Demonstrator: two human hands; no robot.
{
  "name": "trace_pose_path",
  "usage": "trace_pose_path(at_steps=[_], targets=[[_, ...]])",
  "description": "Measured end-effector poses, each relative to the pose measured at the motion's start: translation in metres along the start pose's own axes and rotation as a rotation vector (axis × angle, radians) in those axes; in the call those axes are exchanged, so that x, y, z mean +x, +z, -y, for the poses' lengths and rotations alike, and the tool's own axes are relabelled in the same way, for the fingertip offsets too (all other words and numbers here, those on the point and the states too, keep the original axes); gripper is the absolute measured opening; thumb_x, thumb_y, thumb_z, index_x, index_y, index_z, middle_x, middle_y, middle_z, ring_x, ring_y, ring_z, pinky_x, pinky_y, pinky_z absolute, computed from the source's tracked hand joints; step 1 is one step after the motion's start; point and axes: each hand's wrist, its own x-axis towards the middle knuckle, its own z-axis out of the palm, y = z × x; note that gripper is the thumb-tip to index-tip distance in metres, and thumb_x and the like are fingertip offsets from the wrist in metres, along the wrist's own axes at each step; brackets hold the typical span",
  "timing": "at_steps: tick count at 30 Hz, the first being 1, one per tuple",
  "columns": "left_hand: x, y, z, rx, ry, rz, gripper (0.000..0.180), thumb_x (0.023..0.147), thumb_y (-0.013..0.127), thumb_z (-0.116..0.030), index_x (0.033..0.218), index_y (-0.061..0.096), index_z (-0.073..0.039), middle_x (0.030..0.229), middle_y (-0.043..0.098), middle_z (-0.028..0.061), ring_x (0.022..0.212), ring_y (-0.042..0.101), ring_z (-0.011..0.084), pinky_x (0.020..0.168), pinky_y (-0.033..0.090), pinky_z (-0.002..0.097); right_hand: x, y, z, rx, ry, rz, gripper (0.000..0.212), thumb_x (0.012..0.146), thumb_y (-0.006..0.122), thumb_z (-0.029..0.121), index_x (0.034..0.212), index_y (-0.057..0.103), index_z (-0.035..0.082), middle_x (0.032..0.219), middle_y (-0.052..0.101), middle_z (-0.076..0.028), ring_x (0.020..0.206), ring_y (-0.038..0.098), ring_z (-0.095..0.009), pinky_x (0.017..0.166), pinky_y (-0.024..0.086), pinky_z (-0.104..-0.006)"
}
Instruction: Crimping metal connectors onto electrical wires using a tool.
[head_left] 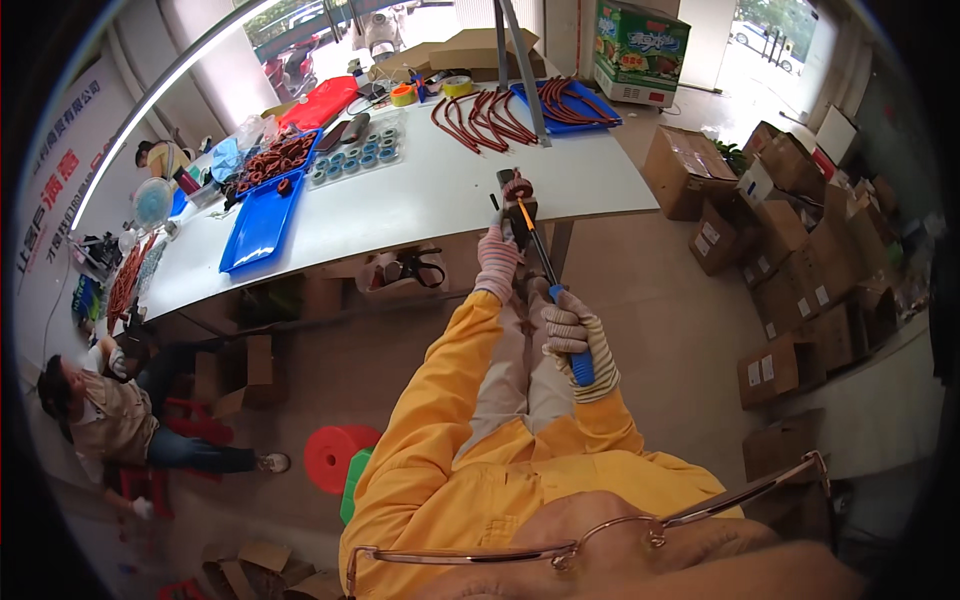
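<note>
My right hand (575, 335), in a striped knit glove, is wrapped round the blue handle of a long tool (541, 252). Its dark shaft slants up and left to an orange section near the table's front edge. There the far end meets a reddish-brown ring-shaped coil (517, 189) on a dark clamp-like fixture (505, 177). My left hand (497, 262), gloved in pink and white stripes, is closed just below the fixture, left of the shaft. What its fingers grip is hidden.
On the white table (400, 210) are an empty blue tray (262, 232), a tray of reddish-brown rings (280, 160), blue-and-white rings (355, 158) and reddish-brown cords (485, 122). Cardboard boxes (815, 270) crowd the right. A seated person (130, 415) works at left, near a red stool (335, 458).
</note>
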Motion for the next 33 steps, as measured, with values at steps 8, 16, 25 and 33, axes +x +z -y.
trace_pose_path(at_steps=[8, 16, 25, 33], targets=[[-0.024, 0.014, -0.008, 0.102, 0.055, 0.017, 0.056, 0.082, 0.057, -0.014, 0.134, 0.04, -0.024, 0.099, 0.063, 0.017, 0.089, 0.06, 0.0328, 0.075, 0.048, 0.0358, -0.076, 0.0, -0.043, -0.083, -0.207, -0.167, 0.028, 0.095, 0.046, 0.016, 0.12, 0.045, 0.004, 0.062, 0.031, 0.007, 0.044, 0.028, 0.001, 0.037, 0.027, -0.0141], [-0.023, 0.005, 0.025, -0.035, 0.25, -0.151, 0.062, 0.079, 0.062, -0.026, 0.13, 0.04, 0.002, 0.117, 0.053, 0.0137, 0.107, 0.051, 0.0328, 0.087, 0.043, 0.0391, -0.188, -0.019, -0.065, -0.206, -0.071, -0.184, 0.04, 0.092, 0.049, 0.016, 0.129, 0.039, 0.005, 0.057, 0.027, 0.006, 0.04, 0.022, 0.0, 0.033, 0.023, -0.015], [-0.018, -0.065, -0.051, 0.335, 1.053, 0.11, 0.054, 0.075, 0.054, -0.005, 0.127, 0.044, -0.009, 0.106, 0.057, 0.0122, 0.102, 0.054, 0.0308, 0.085, 0.047, 0.0376, -0.199, 0.002, -0.068, -0.793, -0.114, -0.489, 0.046, 0.086, 0.058, 0.019, 0.126, 0.039, 0.007, 0.055, 0.033, 0.004, 0.039, 0.029, -0.005, 0.035, 0.028, -0.0198], [0.02, -0.099, -0.051, -0.682, 0.631, 0.044, 0.036, 0.09, 0.044, -0.009, 0.126, 0.047, -0.007, 0.068, 0.05, 0.0055, 0.062, 0.054, 0.017, 0.059, 0.05, 0.0331, -0.097, -0.005, -0.049, -0.985, -0.405, -0.74, 0.042, 0.088, 0.055, 0.028, 0.12, 0.043, 0.004, 0.067, 0.045, -0.001, 0.047, 0.044, -0.009, 0.042, 0.04, -0.0228]])
